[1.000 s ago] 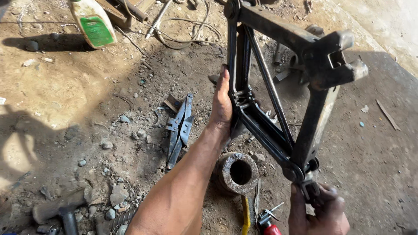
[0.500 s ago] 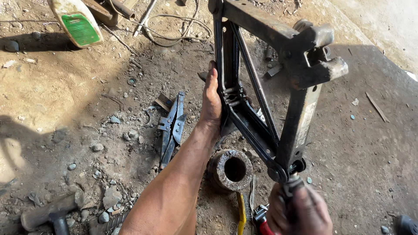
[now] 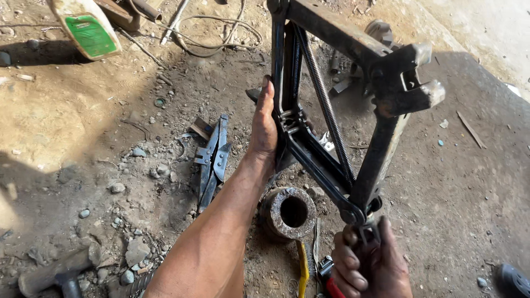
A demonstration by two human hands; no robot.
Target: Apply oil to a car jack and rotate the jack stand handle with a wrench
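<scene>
We hold a black scissor jack (image 3: 331, 127) upright over the dirt ground (image 3: 83, 138), its diamond of arms well opened and the threaded screw (image 3: 326, 105) running slantwise through the middle. Our left hand (image 3: 265, 129) is wrapped around the jack's left joint, fingers behind the metal, steadying it. Our right hand (image 3: 370, 267) is closed tight around the screw's drive end at the jack's lower corner, near the bottom edge of the view. We judge the step in hand to be turning that screw end by hand to work the jack; the next turn calls for a firm left-hand brace so the frame does not swing while the right hand twists.

Just below the jack a rusty metal sleeve (image 3: 288, 212) sits on the ground, with dark metal shears (image 3: 214, 160) to its left and a red-handled tool (image 3: 330, 278) beside our right hand. A hammer (image 3: 55, 273) lies at the lower left corner. At the upper left corner lies a pale plastic bottle (image 3: 83, 27), tipped over, carrying a green rectangular label; a coil of wire (image 3: 215, 33) lies to its right
</scene>
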